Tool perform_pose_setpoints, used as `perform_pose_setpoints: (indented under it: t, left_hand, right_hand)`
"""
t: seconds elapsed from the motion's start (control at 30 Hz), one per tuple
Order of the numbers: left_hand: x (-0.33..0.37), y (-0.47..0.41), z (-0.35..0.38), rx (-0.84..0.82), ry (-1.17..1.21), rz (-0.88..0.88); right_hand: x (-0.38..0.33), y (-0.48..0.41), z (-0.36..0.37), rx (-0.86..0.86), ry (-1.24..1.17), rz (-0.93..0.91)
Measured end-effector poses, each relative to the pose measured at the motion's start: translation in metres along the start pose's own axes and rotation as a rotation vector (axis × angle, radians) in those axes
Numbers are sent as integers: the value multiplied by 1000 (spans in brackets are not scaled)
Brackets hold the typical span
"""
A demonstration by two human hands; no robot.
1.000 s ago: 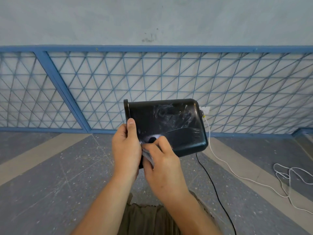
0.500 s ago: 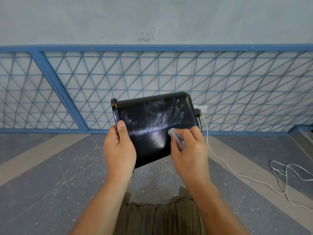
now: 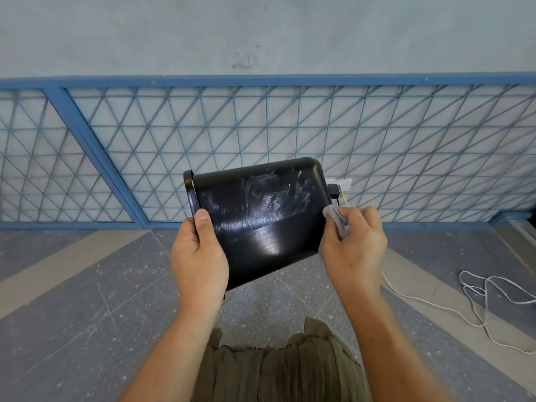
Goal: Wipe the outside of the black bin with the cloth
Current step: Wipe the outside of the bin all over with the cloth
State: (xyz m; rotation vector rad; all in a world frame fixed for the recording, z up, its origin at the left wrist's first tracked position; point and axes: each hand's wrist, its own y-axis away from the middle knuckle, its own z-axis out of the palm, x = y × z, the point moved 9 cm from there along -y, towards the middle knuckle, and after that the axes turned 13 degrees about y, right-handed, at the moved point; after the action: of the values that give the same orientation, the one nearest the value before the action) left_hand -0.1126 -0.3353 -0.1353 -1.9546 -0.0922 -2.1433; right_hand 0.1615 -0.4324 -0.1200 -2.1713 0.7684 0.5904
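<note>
We hold the black bin (image 3: 261,224) on its side above the floor (image 3: 87,300), our left hand (image 3: 200,256) gripping its rim at the left, our right hand (image 3: 353,248) pinching a grey cloth (image 3: 336,219) against its right end.

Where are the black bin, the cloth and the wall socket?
black bin (image 3: 261,221): head view, its scuffed side wall.
cloth (image 3: 336,217): head view, the bunched grey fold.
wall socket (image 3: 345,184): head view, its white faceplate.

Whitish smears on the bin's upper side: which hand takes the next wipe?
Right. The right hand pinches the grey cloth at the base end of the glossy black plastic bin, near the smears; the left hand grips its rim, steadying it.
</note>
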Motion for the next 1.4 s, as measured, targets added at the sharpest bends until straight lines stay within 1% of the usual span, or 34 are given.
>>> perform_pose_setpoints:
  t: [0.1, 0.33, 0.6, 0.93, 1.17, 1.3, 1.33, 1.4]
  left_hand:
    - [2, 0, 0, -11, 6, 16]
    - [12, 4, 11, -69, -60, 85]
    - [24, 4, 18, -54, -75, 140]
    - [21, 2, 19, -31, -103, 146]
    - [14, 1, 18, -30, -29, 88]
    - [10, -2, 14, -38, 52, 49]
    - [10, -3, 13, -41, 70, 44]
    - [10, -5, 9, -41, 81, 42]
  right_hand:
    - [-5, 4, 2, 8, -25, -11]
    - [-28, 21, 14, -71, -90, -37]
    - [-61, 39, 28, -132, -170, -80]
    - [-95, 59, 37, -165, -272, -160]
    - [-114, 67, 39, -244, -288, -240]
    - [-119, 69, 41, -357, -338, -295]
    - [-119, 68, 38, -354, -365, -305]
    - [-110, 61, 25, -285, -400, -264]
